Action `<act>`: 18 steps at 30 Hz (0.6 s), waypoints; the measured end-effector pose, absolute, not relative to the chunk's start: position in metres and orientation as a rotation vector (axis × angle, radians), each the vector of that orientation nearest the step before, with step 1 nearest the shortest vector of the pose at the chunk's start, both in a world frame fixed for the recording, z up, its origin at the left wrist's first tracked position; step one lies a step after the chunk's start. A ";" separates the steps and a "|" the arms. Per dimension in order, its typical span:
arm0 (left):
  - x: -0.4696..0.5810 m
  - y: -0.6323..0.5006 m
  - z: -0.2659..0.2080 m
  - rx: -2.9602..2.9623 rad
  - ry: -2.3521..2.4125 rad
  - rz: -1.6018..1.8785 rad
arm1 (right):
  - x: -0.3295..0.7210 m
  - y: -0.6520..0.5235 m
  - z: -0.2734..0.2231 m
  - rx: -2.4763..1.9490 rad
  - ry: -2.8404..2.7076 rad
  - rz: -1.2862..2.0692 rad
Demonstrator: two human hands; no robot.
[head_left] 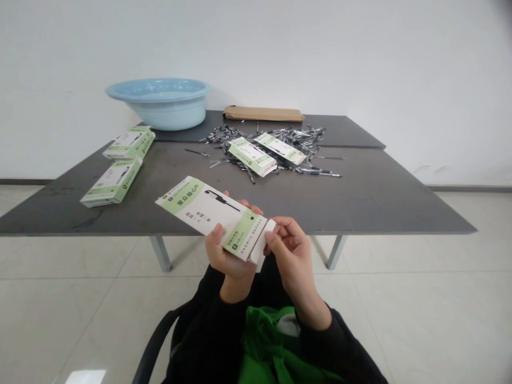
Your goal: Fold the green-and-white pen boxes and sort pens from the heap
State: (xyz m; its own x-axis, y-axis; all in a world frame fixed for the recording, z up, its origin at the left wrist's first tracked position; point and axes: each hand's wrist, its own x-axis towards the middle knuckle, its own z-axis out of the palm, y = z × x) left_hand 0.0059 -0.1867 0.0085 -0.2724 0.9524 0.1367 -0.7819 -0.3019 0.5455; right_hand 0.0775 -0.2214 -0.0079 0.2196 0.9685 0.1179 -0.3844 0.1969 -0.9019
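Note:
My left hand [232, 261] is wrapped round a flat white and green pen box [212, 213], thumb on its printed face and fingers behind it. The box is tilted, held just over the table's front edge, with a pen pictured on it. At the box's near right end, my right hand [294, 256] pinches the end flap [262, 241] between thumb and fingers. A further white flap hangs below that end. Whether anything lies inside the box is hidden.
On the dark table [360, 197], several pens [296, 136] lie in a loose heap, with two pen boxes [252, 156] on top. More boxes [114, 181] lie at the left. Behind stand a light blue basin [172, 113] and a brown cardboard piece [264, 113] near the wall.

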 end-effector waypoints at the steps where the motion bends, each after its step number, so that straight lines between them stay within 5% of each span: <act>1: 0.007 -0.187 0.009 0.534 0.454 1.822 | 0.077 -0.221 -0.008 -0.884 -0.832 1.113; 18: 0.010 -0.186 0.010 0.528 0.466 1.927 | 0.083 -0.222 0.001 -0.958 -0.933 1.064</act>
